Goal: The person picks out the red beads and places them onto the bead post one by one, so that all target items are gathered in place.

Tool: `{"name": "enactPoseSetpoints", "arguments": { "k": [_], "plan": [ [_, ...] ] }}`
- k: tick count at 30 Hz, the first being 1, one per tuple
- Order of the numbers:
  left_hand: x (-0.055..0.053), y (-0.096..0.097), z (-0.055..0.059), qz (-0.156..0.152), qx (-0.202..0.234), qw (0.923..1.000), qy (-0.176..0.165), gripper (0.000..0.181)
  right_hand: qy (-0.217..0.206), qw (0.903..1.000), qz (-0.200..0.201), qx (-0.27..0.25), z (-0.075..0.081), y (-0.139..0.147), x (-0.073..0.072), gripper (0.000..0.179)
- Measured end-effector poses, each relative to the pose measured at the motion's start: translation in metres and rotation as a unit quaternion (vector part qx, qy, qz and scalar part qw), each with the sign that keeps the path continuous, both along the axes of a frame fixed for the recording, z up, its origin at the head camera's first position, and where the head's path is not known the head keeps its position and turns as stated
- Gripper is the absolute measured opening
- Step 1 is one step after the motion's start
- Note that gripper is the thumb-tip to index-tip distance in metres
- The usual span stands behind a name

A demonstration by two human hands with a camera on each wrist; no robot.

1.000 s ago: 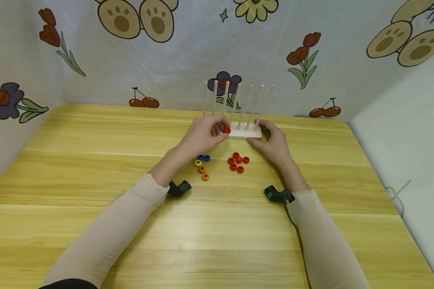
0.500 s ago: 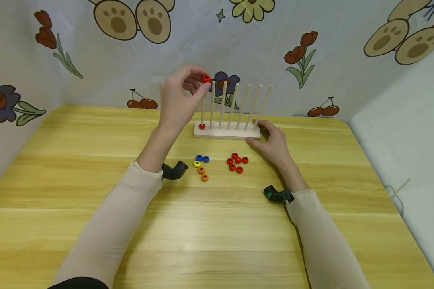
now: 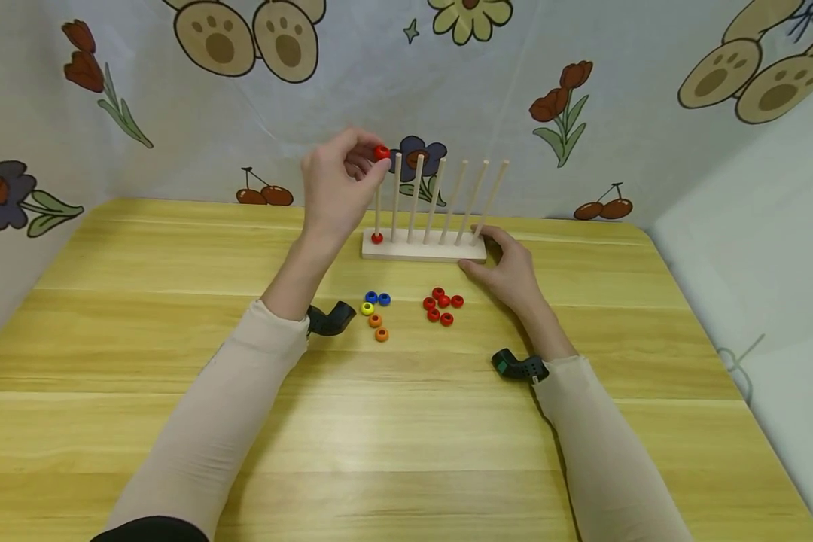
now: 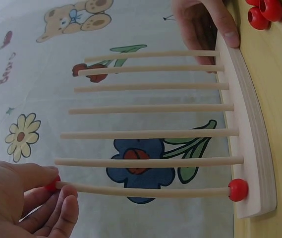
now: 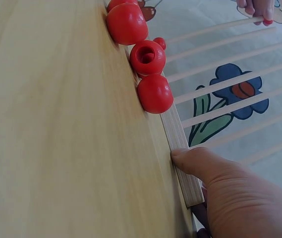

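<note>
Between thumb and fingers my left hand (image 3: 339, 181) pinches a red bead (image 3: 382, 153) at the top of the leftmost peg. In the left wrist view that bead (image 4: 52, 184) is mostly covered by the fingers, right at the peg's tip. Another red bead (image 3: 377, 238) sits at the foot of the same peg. The wooden peg rack (image 3: 420, 254) has a row of several upright pegs on a flat base. My right hand (image 3: 511, 267) grips the base's right end, its thumb (image 5: 200, 161) on the front edge in the right wrist view.
In front of the rack lies a cluster of loose red beads (image 3: 443, 301). Left of it are two blue beads (image 3: 371, 297), a yellow bead (image 3: 368, 309) and two orange beads (image 3: 376, 321). A patterned cloth (image 3: 352, 98) hangs behind the wooden table (image 3: 406, 429).
My left hand has risen from in front of the rack, moving left with the red bead to the leftmost peg's top. It has since sunk slightly. My right hand has stayed on the base.
</note>
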State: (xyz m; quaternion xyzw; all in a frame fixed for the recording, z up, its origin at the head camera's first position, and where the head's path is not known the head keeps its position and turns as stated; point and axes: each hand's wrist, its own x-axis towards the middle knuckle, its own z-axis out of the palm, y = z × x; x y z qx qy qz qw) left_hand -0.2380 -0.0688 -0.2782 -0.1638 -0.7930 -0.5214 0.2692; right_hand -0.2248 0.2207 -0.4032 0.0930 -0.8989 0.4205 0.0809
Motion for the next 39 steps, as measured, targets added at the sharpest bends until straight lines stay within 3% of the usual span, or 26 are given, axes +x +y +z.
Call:
{"name": "enactPoseSetpoints", "arguments": {
  "k": [10,15,21,29,34,39],
  "plan": [
    [0.004,-0.007,-0.003,0.025,-0.037,0.9987,-0.023,0.029,0.001,0.9999,-0.005,0.016,0.001,-0.001,0.0,0.064],
    [0.006,-0.014,-0.006,0.035,-0.041,0.9985,-0.006,0.026,0.001,0.9999,-0.003,0.014,0.001,-0.002,-0.001,0.064],
    [0.008,-0.027,-0.019,0.036,-0.053,0.998,-0.003,0.022,-0.001,0.9999,-0.003,0.013,0.001,-0.002,0.0,0.065],
    [0.015,-0.054,-0.057,0.019,-0.108,0.989,-0.099,0.016,-0.001,1.0,-0.002,0.008,0.002,0.0,0.001,0.065],
    [0.015,-0.06,-0.082,-0.028,-0.167,0.9715,-0.166,0.013,-0.001,0.9999,-0.004,0.01,0.001,0.001,0.002,0.064],
    [0.016,-0.058,-0.093,-0.051,-0.201,0.9576,-0.2,0.009,-0.002,0.9999,-0.001,0.01,0.002,0.0,0.001,0.065]
  ]
}}
